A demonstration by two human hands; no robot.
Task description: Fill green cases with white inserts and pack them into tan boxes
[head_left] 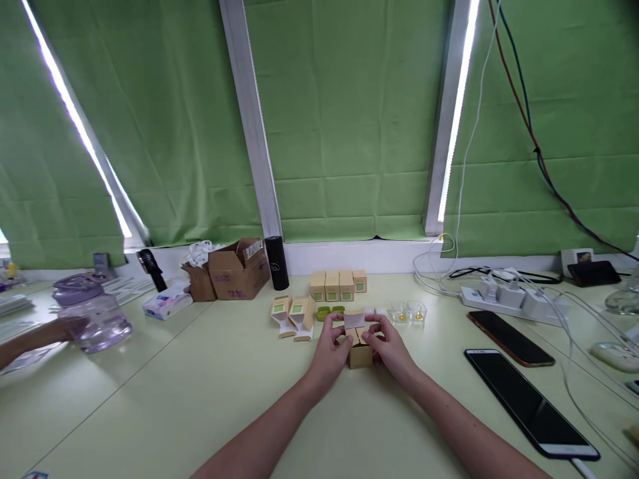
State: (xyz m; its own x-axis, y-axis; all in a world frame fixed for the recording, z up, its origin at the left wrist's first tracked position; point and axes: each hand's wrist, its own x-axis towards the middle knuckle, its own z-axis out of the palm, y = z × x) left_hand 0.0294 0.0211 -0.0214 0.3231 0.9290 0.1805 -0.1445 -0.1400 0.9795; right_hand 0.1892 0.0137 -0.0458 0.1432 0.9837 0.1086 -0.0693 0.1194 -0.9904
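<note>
Both my hands hold one small tan cardboard box [360, 356] standing on the pale green table [210, 399]. My left hand [332, 349] grips its left side and my right hand [387, 346] its right side, fingers pinching the raised top flap [355, 320]. Behind it stand several closed tan boxes with green labels [338, 285] in a row. Two opened boxes [293, 317] lie to the left. Two small green items [329, 311] and two clear little containers with yellow contents [408, 313] sit just beyond my fingers.
Two phones [509, 337] [529, 402] lie at the right, near a power strip with chargers and cables [509, 296]. A black cylinder [277, 263], brown cartons [234, 269] and a tissue pack [167, 304] stand at the back. Another person's hand [62, 329] touches a clear purple jar [92, 313] at the left.
</note>
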